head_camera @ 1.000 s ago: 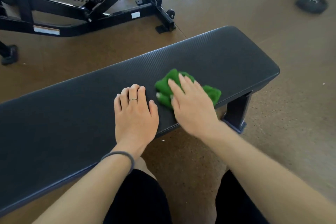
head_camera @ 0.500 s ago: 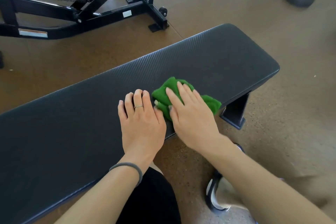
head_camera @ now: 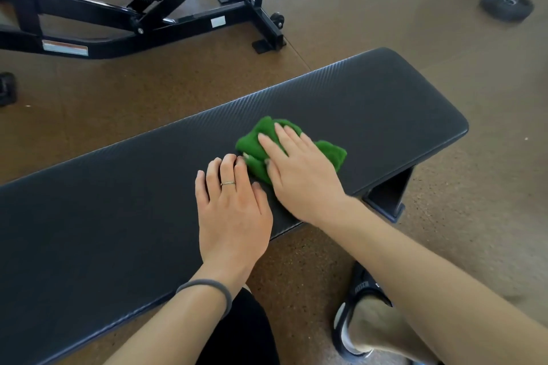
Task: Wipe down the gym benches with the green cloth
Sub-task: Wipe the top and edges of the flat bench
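A flat black padded bench (head_camera: 370, 104) runs from lower left to upper right. The crumpled green cloth (head_camera: 333, 154) lies on its pad near the front edge. My right hand (head_camera: 299, 175) presses flat on the cloth with straight fingers and covers its middle. My left hand (head_camera: 231, 210) rests flat on the pad just left of the cloth; its fingertips touch the cloth's edge.
A black adjustable bench frame (head_camera: 178, 21) stands on the brown floor behind. Black weight plates (head_camera: 507, 8) lie at the far right. The bench leg (head_camera: 388, 195) is under the right end. My sandalled foot (head_camera: 358, 323) is on the floor below.
Both hands and the cloth have slid a little away from the front edge and rightward along the pad. My foot has stepped into view at the lower right.
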### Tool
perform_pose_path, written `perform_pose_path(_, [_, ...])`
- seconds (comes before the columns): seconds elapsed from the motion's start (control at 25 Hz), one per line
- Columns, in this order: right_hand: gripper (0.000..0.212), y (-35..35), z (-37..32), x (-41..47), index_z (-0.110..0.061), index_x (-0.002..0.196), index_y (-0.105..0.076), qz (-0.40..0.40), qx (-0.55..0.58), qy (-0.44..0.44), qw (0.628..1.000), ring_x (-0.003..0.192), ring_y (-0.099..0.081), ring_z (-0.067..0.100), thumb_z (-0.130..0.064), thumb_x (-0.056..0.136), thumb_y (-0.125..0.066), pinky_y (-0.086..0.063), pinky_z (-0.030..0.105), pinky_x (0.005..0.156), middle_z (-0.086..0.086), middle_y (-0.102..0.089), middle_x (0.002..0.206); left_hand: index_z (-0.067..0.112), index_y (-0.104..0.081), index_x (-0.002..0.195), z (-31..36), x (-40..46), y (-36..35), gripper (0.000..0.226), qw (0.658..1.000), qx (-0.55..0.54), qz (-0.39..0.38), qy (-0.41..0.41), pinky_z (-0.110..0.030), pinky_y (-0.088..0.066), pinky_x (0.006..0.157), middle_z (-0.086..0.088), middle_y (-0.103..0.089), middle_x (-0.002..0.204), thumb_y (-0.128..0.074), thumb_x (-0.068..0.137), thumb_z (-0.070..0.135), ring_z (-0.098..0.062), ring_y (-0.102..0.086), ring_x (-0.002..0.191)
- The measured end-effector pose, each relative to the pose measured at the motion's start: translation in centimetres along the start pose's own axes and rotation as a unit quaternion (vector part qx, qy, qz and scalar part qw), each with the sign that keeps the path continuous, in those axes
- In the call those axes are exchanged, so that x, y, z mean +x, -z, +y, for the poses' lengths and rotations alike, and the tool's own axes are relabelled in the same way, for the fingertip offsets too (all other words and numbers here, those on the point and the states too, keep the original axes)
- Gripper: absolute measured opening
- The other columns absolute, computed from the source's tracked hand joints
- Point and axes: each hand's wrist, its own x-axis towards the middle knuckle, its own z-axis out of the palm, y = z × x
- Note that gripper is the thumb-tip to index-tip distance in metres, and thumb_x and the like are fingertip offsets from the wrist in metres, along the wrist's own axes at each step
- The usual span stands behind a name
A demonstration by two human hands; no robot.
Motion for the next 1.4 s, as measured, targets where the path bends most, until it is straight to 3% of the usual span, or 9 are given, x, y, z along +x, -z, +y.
perform_pose_path(0.12, [0.058, 0.6, 0.5, 0.0, -0.022, 0.16, -0.032, -0.038, 0.004, 0.041, 0.998, 0.157, -0.019, 0.024, -0.04, 0.107, -0.017, -0.011, 0.041, 0.129, 0.009, -0.026, 0.169, 0.007, -0.047, 0.142, 0.1, 0.1, 0.1, 0.049, 1.0, -0.002, 0.004, 0.007, -0.056, -0.029, 0.12, -0.013, -0.045, 0.15, -0.026, 0.104, 0.03, -0.034, -0.038, 0.143])
perform_pose_path(0.28, [0.052, 0.3, -0.6, 9.5, -0.02, 0.161, -0.03, -0.035, -0.021, 0.034, 0.999, 0.157, -0.02, 0.025, -0.036, 0.111, -0.025, -0.011, 0.041, 0.129, 0.01, -0.027, 0.168, 0.006, -0.046, 0.145, 0.0, 0.4, 0.0, 0.05, 1.0, 0.021, 0.007, 0.006, -0.055, -0.029, 0.119, -0.014, -0.045, 0.149, -0.03, 0.104, 0.031, -0.035, -0.038, 0.142])
perform_pose_path(0.48, [0.042, 0.6, 3.7, 13.5, -0.012, 0.143, -0.049, -0.017, -0.057, 0.066, 0.996, 0.131, -0.05, 0.033, -0.028, 0.109, -0.029, -0.037, 0.046, 0.111, 0.012, -0.056, 0.139, 0.007, -0.047, 0.143, 0.1, 0.4, -0.2, 0.049, 1.0, 0.02, 0.015, 0.01, -0.056, -0.029, 0.119, -0.013, -0.045, 0.147, -0.032, 0.103, 0.03, -0.035, -0.039, 0.14])
perform_pose_path(0.64, [0.045, 2.9, 13.1, 13.7, -0.005, 0.145, -0.046, 0.029, -0.047, -0.126, 0.99, 0.137, -0.043, 0.039, -0.025, 0.109, -0.028, -0.034, 0.047, 0.113, 0.021, -0.049, 0.147, 0.01, -0.047, 0.142, 0.1, 0.5, -0.4, 0.048, 1.0, 0.004, 0.017, 0.015, -0.055, -0.029, 0.12, -0.01, -0.045, 0.147, -0.032, 0.102, 0.032, -0.033, -0.039, 0.141])
perform_pose_path(0.72, [0.051, 2.0, 10.0, 12.5, -0.002, 0.144, -0.048, 0.056, -0.051, -0.16, 0.984, 0.138, -0.043, 0.042, -0.027, 0.105, -0.026, -0.033, 0.05, 0.112, 0.027, -0.048, 0.148, 0.01, -0.047, 0.142, 0.1, 0.5, -0.4, 0.048, 1.0, 0.001, 0.019, 0.014, -0.055, -0.028, 0.12, -0.01, -0.044, 0.147, -0.032, 0.102, 0.032, -0.033, -0.038, 0.141])
perform_pose_path(0.84, [0.056, -0.2, 1.9, 5.7, -0.003, 0.142, -0.055, 0.069, -0.006, -0.05, 0.996, 0.135, -0.049, 0.045, -0.029, 0.1, -0.029, -0.037, 0.052, 0.114, 0.03, -0.051, 0.147, 0.007, -0.047, 0.142, 0.2, 0.4, -0.3, 0.048, 1.0, -0.001, 0.021, 0.014, -0.056, -0.027, 0.12, -0.012, -0.044, 0.147, -0.033, 0.102, 0.029, -0.034, -0.037, 0.141])
perform_pose_path(0.96, [0.051, -0.3, 0.3, -0.9, -0.012, 0.153, -0.046, 0.014, 0.032, 0.027, 0.999, 0.15, -0.036, 0.033, -0.031, 0.107, -0.034, -0.027, 0.048, 0.125, 0.019, -0.041, 0.16, 0.006, -0.046, 0.14, 0.1, 0.3, -0.1, 0.046, 1.0, -0.012, 0.021, 0.006, -0.055, -0.026, 0.12, -0.012, -0.043, 0.148, -0.032, 0.102, 0.028, -0.034, -0.036, 0.141])
perform_pose_path(1.2, [0.051, 0.8, 2.7, 4.3, -0.006, 0.155, -0.039, 0.061, 0.001, -0.131, 0.99, 0.151, -0.031, 0.037, -0.026, 0.109, -0.032, -0.02, 0.046, 0.125, 0.024, -0.034, 0.162, 0.009, -0.044, 0.147, -0.4, 0.4, -0.1, 0.047, 0.998, -0.057, 0.012, 0.001, -0.052, -0.024, 0.124, -0.01, -0.042, 0.152, -0.04, 0.105, 0.029, -0.031, -0.035, 0.144])
perform_pose_path(1.4, [0.049, -0.7, -3.0, -7.6, -0.009, 0.152, -0.047, 0.071, 0.004, -0.031, 0.997, 0.148, -0.038, 0.034, -0.028, 0.107, -0.037, -0.029, 0.048, 0.124, 0.02, -0.043, 0.158, 0.007, -0.051, 0.142, -5.2, 0.1, 1.4, 0.046, 0.999, -0.044, 0.017, -0.024, -0.055, -0.029, 0.12, -0.015, -0.046, 0.148, -0.046, 0.101, 0.028, -0.036, -0.04, 0.139])
